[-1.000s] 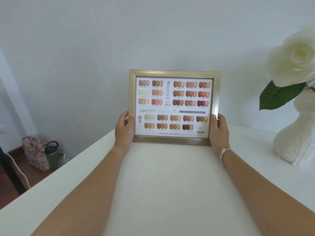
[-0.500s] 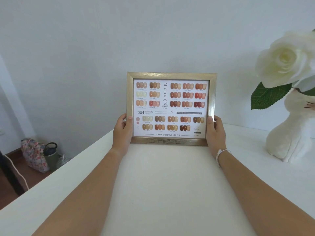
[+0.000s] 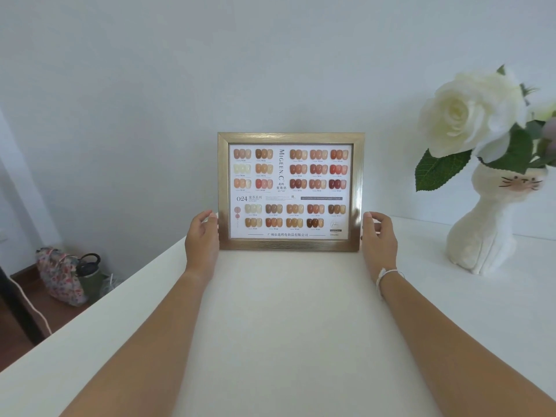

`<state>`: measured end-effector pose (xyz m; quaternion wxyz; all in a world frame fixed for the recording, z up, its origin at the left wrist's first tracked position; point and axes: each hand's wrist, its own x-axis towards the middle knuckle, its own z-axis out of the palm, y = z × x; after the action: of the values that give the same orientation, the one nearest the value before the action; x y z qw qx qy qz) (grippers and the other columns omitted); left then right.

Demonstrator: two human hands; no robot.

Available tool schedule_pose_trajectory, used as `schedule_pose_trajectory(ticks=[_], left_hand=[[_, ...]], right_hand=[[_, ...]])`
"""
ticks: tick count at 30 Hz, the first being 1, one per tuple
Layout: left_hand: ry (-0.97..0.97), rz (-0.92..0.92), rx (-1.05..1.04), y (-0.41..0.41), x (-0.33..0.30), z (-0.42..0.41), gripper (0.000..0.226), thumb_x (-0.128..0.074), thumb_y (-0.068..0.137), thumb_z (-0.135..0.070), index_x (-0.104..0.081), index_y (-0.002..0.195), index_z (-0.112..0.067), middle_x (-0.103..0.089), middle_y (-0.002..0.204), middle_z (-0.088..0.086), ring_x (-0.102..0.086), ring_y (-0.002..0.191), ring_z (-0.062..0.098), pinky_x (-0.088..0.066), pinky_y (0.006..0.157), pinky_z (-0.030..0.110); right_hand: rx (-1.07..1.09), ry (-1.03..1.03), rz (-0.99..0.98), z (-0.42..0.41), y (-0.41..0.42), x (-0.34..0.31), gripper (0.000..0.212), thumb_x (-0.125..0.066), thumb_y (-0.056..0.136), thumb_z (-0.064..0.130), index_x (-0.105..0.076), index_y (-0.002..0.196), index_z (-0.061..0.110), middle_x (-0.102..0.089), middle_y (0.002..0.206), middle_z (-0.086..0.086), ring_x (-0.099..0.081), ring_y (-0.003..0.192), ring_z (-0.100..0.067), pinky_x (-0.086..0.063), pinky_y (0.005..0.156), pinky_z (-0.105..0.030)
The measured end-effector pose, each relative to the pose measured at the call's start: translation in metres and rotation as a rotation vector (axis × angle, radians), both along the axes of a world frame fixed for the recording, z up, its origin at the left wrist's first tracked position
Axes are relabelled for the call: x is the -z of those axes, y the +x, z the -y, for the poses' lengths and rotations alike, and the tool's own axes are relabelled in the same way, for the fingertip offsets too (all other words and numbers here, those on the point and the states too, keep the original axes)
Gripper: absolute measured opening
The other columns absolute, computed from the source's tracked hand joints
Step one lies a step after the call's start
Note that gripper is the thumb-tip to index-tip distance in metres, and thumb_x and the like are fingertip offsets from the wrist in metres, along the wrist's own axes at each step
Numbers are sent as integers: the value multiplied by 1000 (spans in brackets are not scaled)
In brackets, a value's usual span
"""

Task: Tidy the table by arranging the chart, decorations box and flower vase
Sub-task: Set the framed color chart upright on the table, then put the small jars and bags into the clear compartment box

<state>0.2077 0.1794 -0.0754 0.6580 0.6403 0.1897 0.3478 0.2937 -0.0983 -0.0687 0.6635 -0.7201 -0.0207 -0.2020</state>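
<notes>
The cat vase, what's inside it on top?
White flowers and green leaves poke out of the cat vase. Their stems go down inside, hidden by its white body.

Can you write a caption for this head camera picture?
Left hand and right hand open beside the standing framed chart; cat vase at right.

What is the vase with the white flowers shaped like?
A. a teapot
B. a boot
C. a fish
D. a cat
D. The white flower vase, standing on the table to the right of the framed chart, has a drawn cat face with whiskers near its top.
</notes>
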Motion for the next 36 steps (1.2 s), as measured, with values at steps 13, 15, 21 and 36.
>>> schedule_pose_trajectory(ticks=[13, 15, 21, 36], left_hand=[[100, -86, -14, -97, -3, 41, 28, -46, 89, -27, -58, 114, -21, -60, 106, -3, -55, 109, 21, -44, 101, 45], [172, -110, 13, -113, -2, 54, 30, -45, 91, -27, -58, 117, -18, -60, 115, 6, -55, 111, 23, -45, 98, 41], [336, -165, 85, -154, -4, 103, 27, -45, 92, -26, -59, 114, -19, -57, 103, -3, -51, 97, 12, -36, 69, 18], [579, -152, 573, -169, -24, 283, 15, -50, 92, -24, -62, 100, -25, -59, 93, -7, -54, 77, -1, -37, 53, -1]], right_hand=[[0, -71, -51, 56, -96, 0, 23, -45, 91, 35, -56, 102, 18, -50, 76, 9, -50, 66, -7, -39, 57, -22], [-32, -81, -70, 64, -112, 0, 23, -46, 91, 35, -56, 101, 17, -51, 76, 8, -53, 69, -13, -40, 61, -25], [-180, -134, -177, 100, -164, -8, 20, -46, 92, 35, -54, 95, 17, -55, 83, -2, -56, 68, -18, -46, 74, -32], [-124, -323, -136, 261, -238, -49, 26, -50, 89, 31, -62, 94, 9, -58, 80, 5, -54, 64, -8, -43, 58, -18]])
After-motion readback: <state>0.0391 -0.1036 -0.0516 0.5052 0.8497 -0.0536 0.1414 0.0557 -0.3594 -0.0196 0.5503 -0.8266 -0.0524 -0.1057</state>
